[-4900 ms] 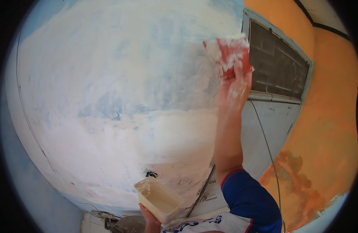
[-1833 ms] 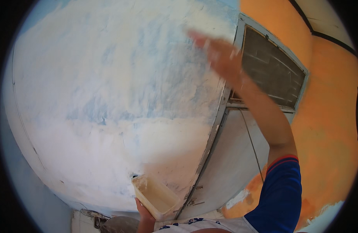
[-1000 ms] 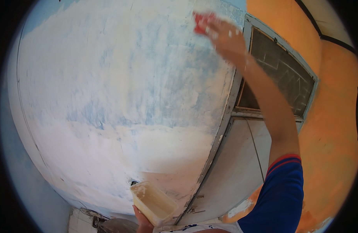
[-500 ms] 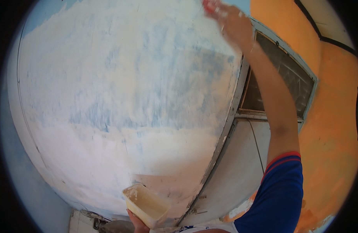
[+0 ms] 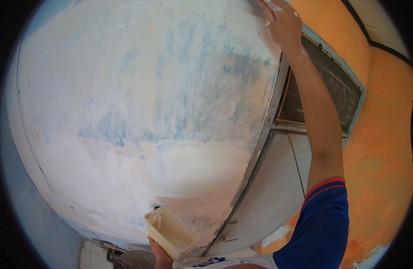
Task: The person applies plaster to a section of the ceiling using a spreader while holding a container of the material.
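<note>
Raised high at the top right, my right hand [image 5: 283, 26] is closed around a red-handled tool [image 5: 268, 10]; its working end runs out of view, so its kind does not show. White smears cover the fingers and wrist. The hand is at the upper edge of a patchy white and blue wall [image 5: 139, 98], close to the door frame. Low in the middle, my left hand [image 5: 160, 256] grips the side of a rectangular cream plastic tub [image 5: 172, 233]. The tub is tilted, with whitish residue on its inner walls.
A grey door frame [image 5: 255, 166] with a dark glazed panel [image 5: 325, 85] above a pale door [image 5: 273, 188] stands right of the wall. Orange wall [image 5: 385, 148] lies farther right. At the lower left are a coiled cable [image 5: 103, 244] and a greyish rounded object [image 5: 134, 260].
My right hand has shifted right and slightly down, still holding the red-handled tool. My left hand and the tub have barely moved in view.
</note>
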